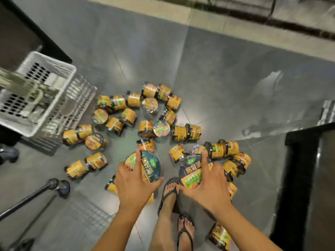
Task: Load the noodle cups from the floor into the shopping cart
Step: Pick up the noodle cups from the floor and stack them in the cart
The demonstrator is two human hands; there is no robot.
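We note: left hand (133,180) clasping one round foil-lidded noodle cup (145,165), right hand (208,183) clasping another cup (192,171), palms down, above glossy yellow-banded cups (145,127) strewn on grey floor (217,78).

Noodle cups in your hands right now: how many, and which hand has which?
2. One noodle cup in the left hand, one noodle cup in the right hand, both lid-up. Many more lie on the floor; some may be hidden.
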